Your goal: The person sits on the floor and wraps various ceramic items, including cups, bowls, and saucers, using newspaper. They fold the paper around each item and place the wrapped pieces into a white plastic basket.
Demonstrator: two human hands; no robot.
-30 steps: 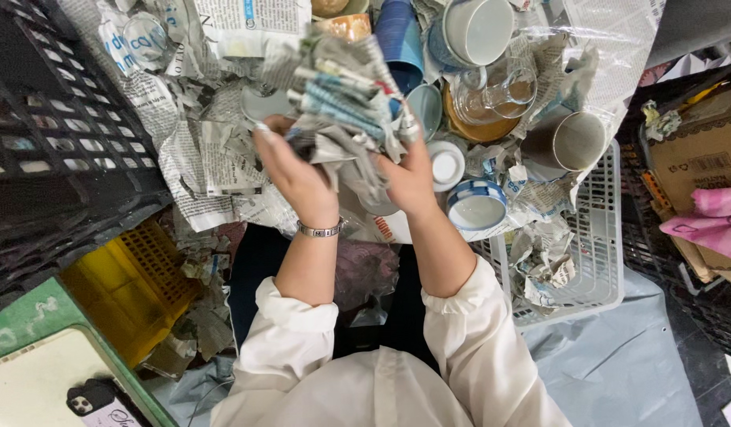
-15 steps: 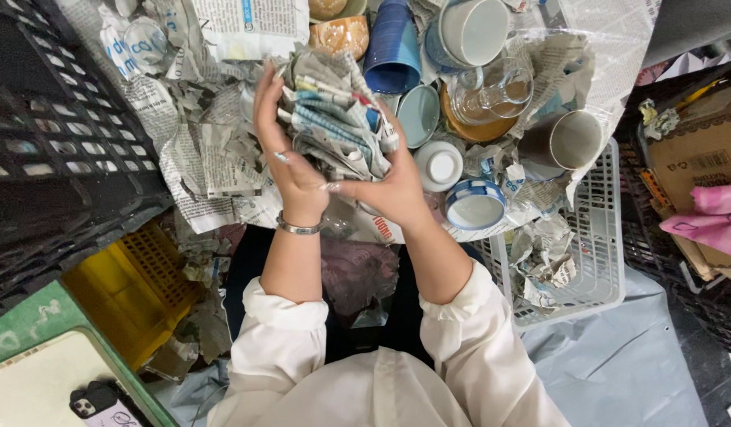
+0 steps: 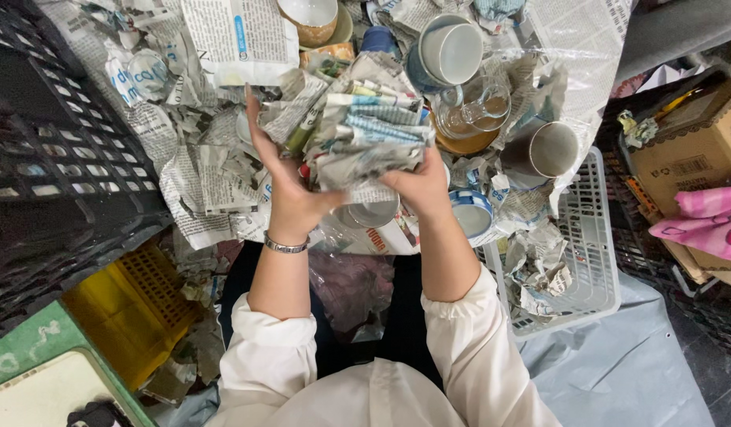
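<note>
Both my hands hold a crumpled newspaper bundle (image 3: 357, 130) over a pile of crockery. My left hand (image 3: 285, 186), with a metal bracelet at the wrist, cups the bundle's left side with fingers pointing up. My right hand (image 3: 419, 187) grips the bundle from below on the right. What the paper wraps is hidden. Just under the bundle sits a grey cup (image 3: 371, 213).
Cups and bowls lie among torn newspaper: a grey mug (image 3: 452, 49), a glass pitcher (image 3: 480, 107), a dark mug (image 3: 549, 148), a blue-rimmed bowl (image 3: 470, 213). A white plastic basket (image 3: 591, 237) is at right, a black crate (image 3: 49, 150) and yellow crate (image 3: 128, 292) at left, a cardboard box (image 3: 694, 146) far right.
The bundle has been turned and shifted to the right between my hands. My left hand has opened along its left side; my right hand has moved under it.
</note>
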